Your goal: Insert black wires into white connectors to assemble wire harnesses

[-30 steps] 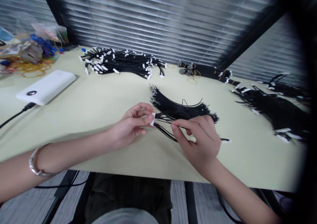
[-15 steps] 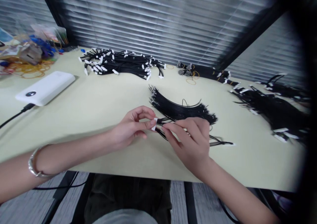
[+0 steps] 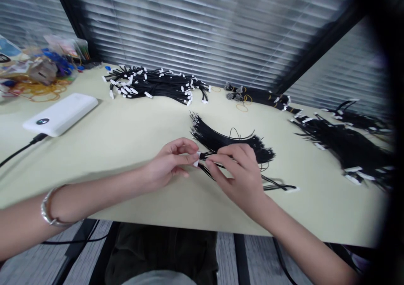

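Observation:
Between the thumb and fingers of my left hand (image 3: 172,161) is a small white connector (image 3: 196,159). Several thin black wires (image 3: 206,172) run from it to the right, under my other hand. My right hand (image 3: 238,171) pinches a black wire close to the connector; its fingertips are a short way from the housing. At the far end the wires reach a second white connector (image 3: 293,189) lying on the table. Just behind my hands lies a curved bundle of loose black wires (image 3: 227,138) with bare-looking metal tips.
At the back lies a pile of black cables with white connectors (image 3: 154,85). Rolled black bundles (image 3: 261,96) with rubber bands and a larger wire pile (image 3: 344,142) are to the right. A white power bank (image 3: 61,114) and bagged clutter (image 3: 41,68) sit left.
My right hand keeps its pinch near the connector, its knuckles a little further left and lower. The left hand holds the connector as before. The camera view has shifted slightly.

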The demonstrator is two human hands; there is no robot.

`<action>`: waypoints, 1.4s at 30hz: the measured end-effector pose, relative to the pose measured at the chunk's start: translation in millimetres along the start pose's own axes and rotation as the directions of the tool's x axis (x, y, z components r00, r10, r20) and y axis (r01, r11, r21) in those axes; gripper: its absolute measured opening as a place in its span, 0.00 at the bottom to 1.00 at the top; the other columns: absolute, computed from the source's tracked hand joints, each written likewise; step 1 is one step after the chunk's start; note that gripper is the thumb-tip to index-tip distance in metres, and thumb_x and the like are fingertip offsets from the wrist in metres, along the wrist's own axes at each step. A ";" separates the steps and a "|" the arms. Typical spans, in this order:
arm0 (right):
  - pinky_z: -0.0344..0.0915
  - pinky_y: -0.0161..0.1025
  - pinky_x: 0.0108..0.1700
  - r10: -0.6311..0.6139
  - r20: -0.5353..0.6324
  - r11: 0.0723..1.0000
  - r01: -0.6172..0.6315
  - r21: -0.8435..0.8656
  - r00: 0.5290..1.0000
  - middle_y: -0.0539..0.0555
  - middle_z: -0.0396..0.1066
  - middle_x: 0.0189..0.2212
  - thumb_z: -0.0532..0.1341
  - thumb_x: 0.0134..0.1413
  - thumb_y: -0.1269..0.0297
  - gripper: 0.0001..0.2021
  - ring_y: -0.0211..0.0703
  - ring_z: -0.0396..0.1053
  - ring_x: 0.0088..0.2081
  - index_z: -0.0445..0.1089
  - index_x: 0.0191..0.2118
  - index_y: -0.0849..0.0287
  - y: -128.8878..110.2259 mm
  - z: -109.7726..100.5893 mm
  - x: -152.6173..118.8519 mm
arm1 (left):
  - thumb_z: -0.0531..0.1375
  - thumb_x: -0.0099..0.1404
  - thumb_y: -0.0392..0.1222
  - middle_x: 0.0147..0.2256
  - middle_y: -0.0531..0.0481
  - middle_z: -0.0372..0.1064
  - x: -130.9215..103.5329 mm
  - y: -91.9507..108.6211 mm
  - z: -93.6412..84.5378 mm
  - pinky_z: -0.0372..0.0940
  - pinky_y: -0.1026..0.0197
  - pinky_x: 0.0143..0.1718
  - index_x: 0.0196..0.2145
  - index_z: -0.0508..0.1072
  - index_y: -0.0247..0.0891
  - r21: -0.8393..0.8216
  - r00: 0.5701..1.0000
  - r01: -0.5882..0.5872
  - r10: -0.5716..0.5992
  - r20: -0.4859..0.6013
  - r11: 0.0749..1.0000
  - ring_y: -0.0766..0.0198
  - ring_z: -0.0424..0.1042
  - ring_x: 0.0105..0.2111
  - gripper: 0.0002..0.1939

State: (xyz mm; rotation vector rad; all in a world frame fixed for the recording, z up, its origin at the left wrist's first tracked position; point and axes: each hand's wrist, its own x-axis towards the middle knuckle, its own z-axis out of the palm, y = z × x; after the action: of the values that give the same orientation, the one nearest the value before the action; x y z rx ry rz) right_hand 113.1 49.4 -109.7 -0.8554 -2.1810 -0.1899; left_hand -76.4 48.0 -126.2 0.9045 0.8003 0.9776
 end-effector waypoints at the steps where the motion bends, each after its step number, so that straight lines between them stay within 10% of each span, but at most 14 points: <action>1: 0.60 0.39 0.38 0.038 0.039 0.998 -0.040 0.056 0.998 0.52 0.67 0.30 0.59 0.54 0.69 0.03 0.39 0.63 0.35 0.70 0.31 0.59 2.2 -3.2 6.6 | 0.64 0.56 0.39 0.33 0.52 0.63 0.3 0.4 0.3 0.64 0.74 0.18 0.37 0.68 0.39 0.006 1.000 0.013 -0.013 -0.008 1.000 0.69 0.68 0.31 0.10; 7: 0.60 0.36 0.38 0.181 0.206 0.983 -0.179 -0.028 0.962 0.53 0.68 0.32 0.54 0.57 0.67 0.08 0.39 0.65 0.35 0.71 0.34 0.59 32.6 -0.7 61.3 | 0.62 0.57 0.37 0.33 0.51 0.64 3.2 2.6 -0.2 0.67 0.72 0.22 0.37 0.69 0.38 0.020 0.998 0.060 -0.059 -0.033 0.998 0.68 0.68 0.34 0.09; 12: 0.58 0.36 0.39 0.269 0.541 0.948 -0.119 -0.296 0.797 0.55 0.71 0.35 0.55 0.55 0.65 0.09 0.41 0.66 0.36 0.73 0.34 0.58 70.1 46.4 90.5 | 0.63 0.56 0.37 0.33 0.52 0.64 2.8 3.1 -1.2 0.67 0.71 0.24 0.36 0.69 0.38 0.004 0.997 0.074 -0.074 -0.023 0.997 0.68 0.68 0.34 0.09; 18: 0.58 0.36 0.35 0.337 0.565 0.913 -0.116 -0.390 0.753 0.59 0.73 0.33 0.54 0.51 0.69 0.09 0.44 0.68 0.35 0.72 0.34 0.63 78.5 82.1 98.6 | 0.63 0.56 0.39 0.33 0.51 0.64 1.2 2.1 -2.4 0.67 0.70 0.24 0.36 0.69 0.38 0.002 0.998 0.060 -0.060 -0.013 0.998 0.67 0.68 0.35 0.09; 42: 0.60 0.37 0.35 0.400 0.616 0.907 -0.194 -0.375 0.679 0.64 0.73 0.32 0.56 0.47 0.73 0.09 0.46 0.69 0.34 0.72 0.34 0.67 72.9 76.6 105.9 | 0.64 0.54 0.37 0.32 0.52 0.65 2.0 2.7 -2.4 0.69 0.69 0.26 0.36 0.70 0.38 -0.030 0.996 0.079 -0.080 -0.030 0.996 0.68 0.69 0.33 0.10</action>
State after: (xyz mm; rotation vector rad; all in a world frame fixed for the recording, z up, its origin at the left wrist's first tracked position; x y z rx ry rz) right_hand 61.9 189.4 -97.1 -1.6516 -2.6707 -0.0061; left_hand -78.7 51.1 -125.1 0.8287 0.8408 0.9334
